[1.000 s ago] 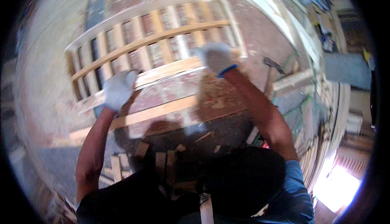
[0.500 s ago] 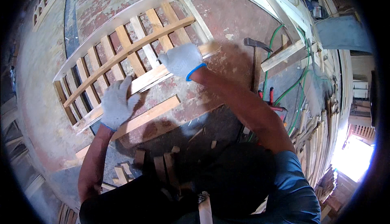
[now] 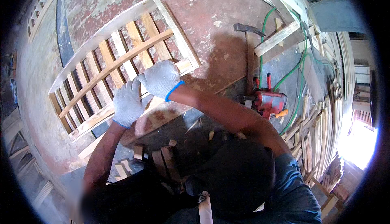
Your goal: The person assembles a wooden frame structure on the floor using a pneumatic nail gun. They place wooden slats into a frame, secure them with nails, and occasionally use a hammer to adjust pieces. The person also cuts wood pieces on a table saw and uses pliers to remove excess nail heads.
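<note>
A person in white knit gloves is bending over a pale slatted wooden frame [image 3: 118, 61] lying flat on a worn reddish worktable [image 3: 227, 17]. The left hand [image 3: 126, 102] is pressing open on the frame's near rail; the right hand [image 3: 161, 78] is curling around it. A wooden-handled hammer [image 3: 248, 49] and red nail gun [image 3: 268, 100] are lying nearby.

Both gloved hands, left hand [image 3: 126, 102] and right hand [image 3: 161, 79], have drawn together on the slatted wooden frame's [image 3: 109, 61] near rail.
</note>
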A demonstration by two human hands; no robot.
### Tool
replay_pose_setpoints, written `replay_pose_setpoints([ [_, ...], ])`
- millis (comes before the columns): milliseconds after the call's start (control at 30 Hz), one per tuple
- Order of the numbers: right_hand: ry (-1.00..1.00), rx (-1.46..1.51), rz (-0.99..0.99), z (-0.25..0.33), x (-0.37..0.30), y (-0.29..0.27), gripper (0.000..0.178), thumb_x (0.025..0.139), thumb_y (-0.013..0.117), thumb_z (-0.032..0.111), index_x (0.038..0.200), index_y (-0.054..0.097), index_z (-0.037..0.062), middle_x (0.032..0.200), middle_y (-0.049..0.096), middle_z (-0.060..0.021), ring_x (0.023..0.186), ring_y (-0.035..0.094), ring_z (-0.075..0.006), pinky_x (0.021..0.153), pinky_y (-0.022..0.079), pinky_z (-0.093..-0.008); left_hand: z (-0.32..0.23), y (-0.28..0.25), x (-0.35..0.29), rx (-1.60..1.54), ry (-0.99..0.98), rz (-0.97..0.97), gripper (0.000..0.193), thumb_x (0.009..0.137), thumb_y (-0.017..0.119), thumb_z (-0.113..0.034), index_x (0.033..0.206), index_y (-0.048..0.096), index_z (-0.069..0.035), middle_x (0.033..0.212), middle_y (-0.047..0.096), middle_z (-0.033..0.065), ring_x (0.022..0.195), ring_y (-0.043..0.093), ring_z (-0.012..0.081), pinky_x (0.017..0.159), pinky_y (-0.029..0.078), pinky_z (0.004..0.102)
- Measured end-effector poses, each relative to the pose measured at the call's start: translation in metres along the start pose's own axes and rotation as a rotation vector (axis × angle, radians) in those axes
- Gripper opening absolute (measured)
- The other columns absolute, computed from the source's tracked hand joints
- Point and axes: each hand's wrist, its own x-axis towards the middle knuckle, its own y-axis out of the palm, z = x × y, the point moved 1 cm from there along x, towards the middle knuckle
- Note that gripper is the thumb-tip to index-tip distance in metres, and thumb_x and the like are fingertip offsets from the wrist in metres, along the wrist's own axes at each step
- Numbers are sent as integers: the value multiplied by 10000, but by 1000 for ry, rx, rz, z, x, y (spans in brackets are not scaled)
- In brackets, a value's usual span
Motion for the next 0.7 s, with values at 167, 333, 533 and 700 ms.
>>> replay_pose_setpoints([
  [167,-31,29,-51,-2,-5,-3,297,956,553,330,873,809,205,787,764,-95,721,757,-292,559,522,-512,-4,-4,-1,0,-23,-22,732,871,713,-542,1347,537,-15,1097,628,172,1017,641,361,860,508,481],
  [333,0,39,-71,0,-5,-11,543,1002,494,466,757,783,78,662,709,-172,636,729,-329,596,541,-494,-4,-7,-4,-53,-21,-63,716,863,721,-540,1348,553,-40,1123,633,176,1031,640,365,873,505,478],
  [533,-13,91,-149,-3,-6,-3,540,1007,492,470,729,766,97,641,697,-154,618,712,-339,621,533,-503,-4,-5,-2,-43,-20,-62,699,862,719,-543,1332,564,-49,1101,648,184,996,656,368,868,508,483],
  [700,-39,197,-440,-23,-53,-15,270,969,617,317,947,728,72,947,715,-137,937,685,-292,824,506,-472,-4,-11,-1,-28,-21,4,676,890,677,-571,1263,575,-16,1020,662,202,900,674,385,774,528,499],
])
